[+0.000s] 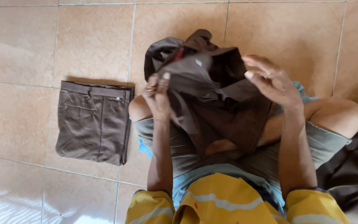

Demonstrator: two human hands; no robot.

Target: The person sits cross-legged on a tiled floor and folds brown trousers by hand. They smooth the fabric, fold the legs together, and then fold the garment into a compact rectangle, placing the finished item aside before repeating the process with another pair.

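I sit on a tiled floor with a crumpled dark brown garment (212, 95) held up over my lap. My left hand (158, 93) pinches the garment's left edge between thumb and fingers. My right hand (272, 81) hovers at the garment's right side with fingers spread, touching or just off the cloth; it grips nothing that I can see. A pair of brown trousers (94, 122), folded flat with the waistband at the far end, lies on the floor to the left of my left knee.
Beige floor tiles (83, 41) surround me. A heap of dark cloth (353, 174) lies on the floor at my right side. My bent knees (340, 116) in grey shorts flank the garment.
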